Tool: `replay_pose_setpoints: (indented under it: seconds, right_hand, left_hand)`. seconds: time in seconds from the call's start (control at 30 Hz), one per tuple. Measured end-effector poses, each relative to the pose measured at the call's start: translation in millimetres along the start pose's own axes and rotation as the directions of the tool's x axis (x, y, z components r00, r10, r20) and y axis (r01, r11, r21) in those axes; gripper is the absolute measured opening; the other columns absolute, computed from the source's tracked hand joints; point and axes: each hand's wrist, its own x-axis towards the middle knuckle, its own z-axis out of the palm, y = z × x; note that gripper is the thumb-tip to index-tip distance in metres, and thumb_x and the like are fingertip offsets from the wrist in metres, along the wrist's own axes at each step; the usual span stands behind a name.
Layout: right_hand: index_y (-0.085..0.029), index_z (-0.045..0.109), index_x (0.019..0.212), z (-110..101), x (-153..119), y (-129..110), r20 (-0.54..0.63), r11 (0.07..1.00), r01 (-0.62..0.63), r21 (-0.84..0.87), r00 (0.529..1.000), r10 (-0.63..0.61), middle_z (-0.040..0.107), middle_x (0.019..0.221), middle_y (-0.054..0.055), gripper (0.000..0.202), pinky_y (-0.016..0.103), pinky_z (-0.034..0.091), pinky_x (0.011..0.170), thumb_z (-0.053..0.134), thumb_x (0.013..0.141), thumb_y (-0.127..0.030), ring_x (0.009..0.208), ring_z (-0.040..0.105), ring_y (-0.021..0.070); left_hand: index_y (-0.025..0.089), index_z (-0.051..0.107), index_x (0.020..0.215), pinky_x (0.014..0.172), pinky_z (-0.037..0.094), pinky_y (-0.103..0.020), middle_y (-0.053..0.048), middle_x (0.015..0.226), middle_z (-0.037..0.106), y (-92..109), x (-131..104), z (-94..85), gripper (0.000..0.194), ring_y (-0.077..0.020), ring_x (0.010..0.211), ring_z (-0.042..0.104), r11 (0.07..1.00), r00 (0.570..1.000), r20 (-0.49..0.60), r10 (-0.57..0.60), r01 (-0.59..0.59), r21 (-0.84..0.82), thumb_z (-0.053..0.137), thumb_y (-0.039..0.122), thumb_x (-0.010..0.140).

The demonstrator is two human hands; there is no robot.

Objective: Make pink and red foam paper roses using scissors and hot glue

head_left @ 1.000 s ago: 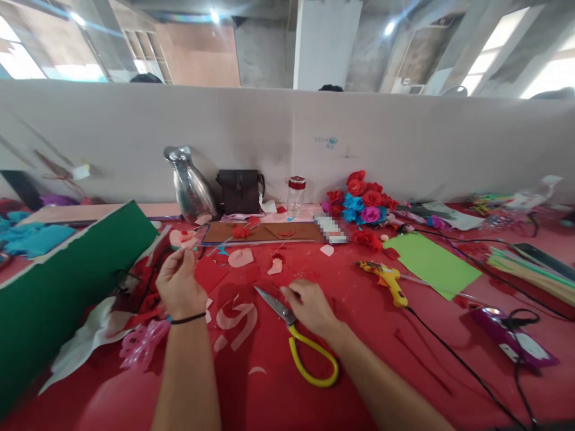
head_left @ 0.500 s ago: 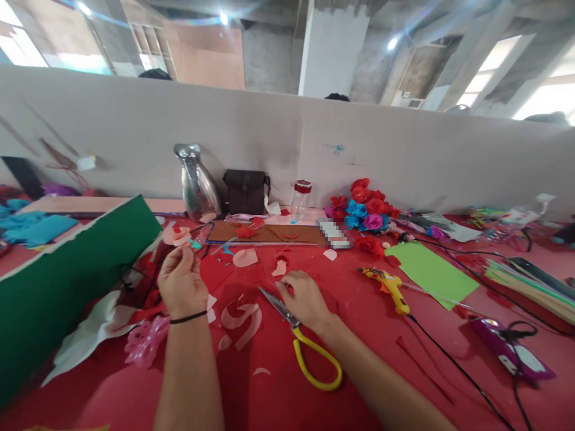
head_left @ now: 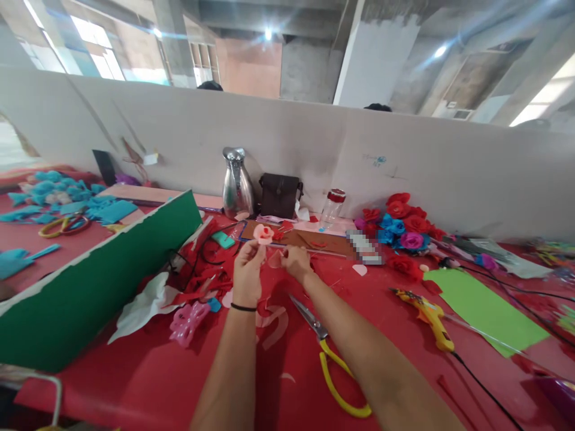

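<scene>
My left hand [head_left: 248, 272], with a black band at the wrist, is closed below a pink paper flower [head_left: 263, 234] with a red centre and keeps it upright. Right beside it, my right hand [head_left: 296, 261] pinches a pale pink petal [head_left: 275, 259] between its fingertips, just under and right of the flower. Beneath my right forearm lie scissors [head_left: 321, 336] with yellow handles, partly covered by the arm. Pink scraps [head_left: 274, 326] are spread on the red tabletop under my hands.
A green board [head_left: 112, 281] stands on edge at the left. To the right lie a yellow glue gun [head_left: 426, 317] with a cord and a light green sheet [head_left: 485, 305]. Behind stand a steel jug [head_left: 237, 188], a dark bag [head_left: 280, 196], a glass jar [head_left: 332, 209] and a bunch of flowers [head_left: 404, 224].
My right hand has risen from the table beside the scissors to the flower, with a petal in its fingers. The view has turned left, so the scene sits further right.
</scene>
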Motion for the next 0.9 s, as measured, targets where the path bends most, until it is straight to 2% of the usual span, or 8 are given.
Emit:
replay_pose_setpoints:
  seconds: [0.13,0.27,0.3,0.37,0.43,0.47,0.67,0.9]
  right_hand:
    - [-0.017,0.060,0.083,-21,-17,10,-0.104,0.963,-0.020,0.270,0.993,0.050,0.068,0.080,0.007,0.014,0.029,0.043,0.068,0.052,0.076,-0.026,0.075,0.061,0.0191]
    - [-0.016,0.053,0.100,-48,-53,26,-0.204,0.855,-0.023,0.519,0.967,0.150,0.068,0.081,0.007,0.029,0.027,0.046,0.061,0.048,0.079,-0.035,0.068,0.062,0.0162]
    - [-0.016,0.052,0.100,-54,-63,30,-0.214,0.791,-0.015,0.612,0.959,0.184,0.067,0.080,0.006,0.031,0.026,0.046,0.061,0.051,0.077,-0.036,0.067,0.062,0.0152]
    - [-0.018,0.054,0.096,-63,-81,36,-0.193,0.565,0.010,0.825,0.945,0.264,0.065,0.075,0.001,0.033,0.024,0.045,0.060,0.062,0.069,-0.035,0.064,0.059,0.0130]
    - [-0.020,0.058,0.092,-68,-93,40,-0.161,0.368,0.039,0.929,0.938,0.308,0.064,0.072,-0.002,0.035,0.022,0.043,0.059,0.070,0.061,-0.032,0.061,0.056,0.0108]
    - [-0.019,0.060,0.089,-70,-96,41,-0.156,0.325,0.047,0.944,0.936,0.317,0.063,0.072,-0.003,0.035,0.022,0.042,0.059,0.072,0.058,-0.030,0.061,0.055,0.0100]
    - [-0.017,0.065,0.080,-73,-101,37,-0.116,0.236,0.036,0.971,0.936,0.332,0.062,0.067,-0.003,0.030,0.023,0.041,0.058,0.075,0.053,-0.026,0.059,0.053,0.0097]
    - [-0.018,0.061,0.074,-74,-106,30,-0.138,0.233,0.062,0.971,0.935,0.327,0.065,0.067,-0.001,0.026,0.024,0.043,0.057,0.075,0.057,-0.031,0.058,0.059,0.0122]
  left_hand:
    - [0.021,0.067,0.077,0.066,0.043,-0.021,0.004,0.068,0.065,-6,-10,12.4,0.024,-0.0080,0.062,0.055,0.992,0.985,0.164,-0.057,0.074,-0.099,0.077,0.020,0.055]
    - [0.023,0.070,0.078,0.074,0.044,-0.023,0.002,0.074,0.068,-13,-23,23.5,0.026,-0.0101,0.069,0.058,0.978,0.944,0.315,-0.097,0.150,-0.148,0.078,0.017,0.054]
    - [0.023,0.070,0.077,0.074,0.045,-0.023,0.001,0.076,0.069,-15,-26,26.0,0.026,-0.0107,0.070,0.059,0.973,0.934,0.340,-0.112,0.173,-0.152,0.078,0.016,0.054]
    - [0.023,0.070,0.077,0.072,0.045,-0.024,0.000,0.078,0.069,-19,-33,30.4,0.027,-0.0109,0.070,0.059,0.961,0.917,0.370,-0.147,0.221,-0.166,0.079,0.015,0.052]
    - [0.022,0.070,0.079,0.069,0.045,-0.023,0.001,0.079,0.068,-21,-39,33.7,0.031,-0.0100,0.067,0.058,0.946,0.906,0.383,-0.183,0.269,-0.183,0.080,0.013,0.051]
    - [0.022,0.069,0.079,0.068,0.045,-0.023,0.001,0.077,0.067,-22,-41,34.9,0.031,-0.0095,0.065,0.057,0.938,0.900,0.387,-0.201,0.291,-0.189,0.080,0.013,0.051]
    - [0.014,0.064,0.066,0.063,0.042,-0.023,0.001,0.065,0.057,-24,-46,39.0,0.017,-0.0073,0.059,0.048,0.935,0.873,0.418,-0.252,0.331,-0.126,0.077,0.025,0.062]
    - [0.016,0.066,0.079,0.064,0.042,-0.023,-0.001,0.077,0.061,-23,-51,45.2,0.022,-0.0071,0.059,0.048,0.946,0.887,0.347,-0.305,0.323,0.008,0.075,0.026,0.062]
